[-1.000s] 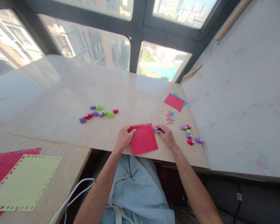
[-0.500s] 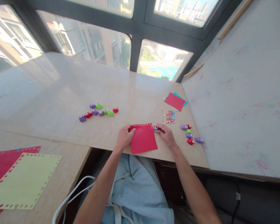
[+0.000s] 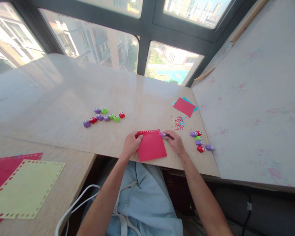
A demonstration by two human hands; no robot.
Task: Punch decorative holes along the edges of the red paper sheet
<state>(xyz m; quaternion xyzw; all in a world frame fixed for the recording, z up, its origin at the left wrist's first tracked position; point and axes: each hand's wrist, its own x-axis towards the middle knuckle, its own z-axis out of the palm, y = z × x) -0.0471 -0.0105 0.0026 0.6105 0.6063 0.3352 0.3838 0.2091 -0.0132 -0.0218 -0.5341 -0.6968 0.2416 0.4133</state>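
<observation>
Red paper [image 3: 151, 146]: we are pinning its left edge flat with our left hand [image 3: 131, 144] while our right hand [image 3: 175, 142] is pinching a purple punch [image 3: 163, 134] at its top right corner, so the sheet is not sliding on the table [image 3: 64, 98].

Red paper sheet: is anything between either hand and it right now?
Nothing visible. The left hand already rests on the left edge of the red paper sheet, and the right hand holds a small purple punch at the sheet's top right corner. The other punches lie off to the right.

The right hand [image 3: 175, 141] covers most of the purple punch [image 3: 163, 134]; the punched shapes are too small to tell.
</observation>
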